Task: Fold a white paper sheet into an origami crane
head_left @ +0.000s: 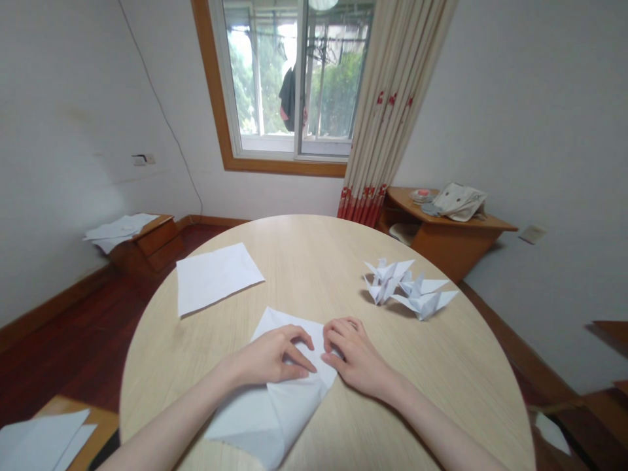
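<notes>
A white sheet of paper [255, 412], partly folded over, lies on the round table in front of me. My left hand [275, 356] rests on the sheet with its fingers spread and fingertips pressing on the paper. At the sheet's right edge, my right hand [356, 356] has curled fingers and a thumb closed on the paper. Creases and a folded flap show below my fingers; part of the sheet is covered by my left hand and forearm. Several folded paper cranes [412, 291] stand in a group beyond my right hand.
A flat sheet [218, 278] lies at the left of the wooden table [314, 242]. Papers sit on a low cabinet [157, 239] and on a seat at lower left. A desk [456, 242] with a cloth bag [461, 199] stands at the right, near the curtain [392, 98].
</notes>
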Demonstrator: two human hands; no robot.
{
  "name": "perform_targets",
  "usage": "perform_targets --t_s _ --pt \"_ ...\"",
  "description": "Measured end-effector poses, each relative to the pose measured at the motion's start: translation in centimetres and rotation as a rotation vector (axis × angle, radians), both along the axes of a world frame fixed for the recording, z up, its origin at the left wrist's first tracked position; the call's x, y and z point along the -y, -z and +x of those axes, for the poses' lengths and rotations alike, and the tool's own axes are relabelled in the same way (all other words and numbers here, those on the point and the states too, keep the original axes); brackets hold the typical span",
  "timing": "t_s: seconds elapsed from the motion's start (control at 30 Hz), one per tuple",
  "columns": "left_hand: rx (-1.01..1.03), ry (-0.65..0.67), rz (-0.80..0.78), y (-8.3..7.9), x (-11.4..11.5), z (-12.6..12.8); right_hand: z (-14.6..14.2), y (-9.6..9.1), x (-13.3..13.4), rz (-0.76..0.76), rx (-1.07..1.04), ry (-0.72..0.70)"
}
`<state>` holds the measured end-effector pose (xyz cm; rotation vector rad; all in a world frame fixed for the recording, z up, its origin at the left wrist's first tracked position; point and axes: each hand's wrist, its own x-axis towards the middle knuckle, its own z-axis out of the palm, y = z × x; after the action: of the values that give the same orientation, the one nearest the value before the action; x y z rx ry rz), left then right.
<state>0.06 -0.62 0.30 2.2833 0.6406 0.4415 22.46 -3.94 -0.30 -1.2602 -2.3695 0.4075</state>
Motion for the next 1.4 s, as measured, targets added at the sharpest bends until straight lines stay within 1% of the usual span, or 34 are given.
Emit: perform_targets --t_s 0.3,0.47,0.83,1.17,1.27,1.4 --pt "-0.036 -0.020 0.042 -0.2 0.2 0.0 0.0 0.0 -0.1 -0.003 0.015 -0.008" --pt "-0.076 -0.030 0.106 -0.2 0.3 0.1 0.0 0.0 -0.2 -0.001 0.028 -0.002" --pt "-0.139 -0.040 0.197 -0.9 0.8 0.3 0.0 0.1 -0.3 -0.024 0.015 -0.001" --pt "-0.160 -0.025 0.294 -0.8 0.8 0.4 0.3 0.6 -0.6 0.037 0.016 0.048" --pt "-0.172 -0.035 0.303 -0.9 0.9 0.5 0.4 0.3 -0.5 0.070 -0.004 0.052" --pt "-0.179 -0.039 0.300 -1.0 0.9 0.6 0.8 -0.8 -0.2 0.078 0.012 0.027"
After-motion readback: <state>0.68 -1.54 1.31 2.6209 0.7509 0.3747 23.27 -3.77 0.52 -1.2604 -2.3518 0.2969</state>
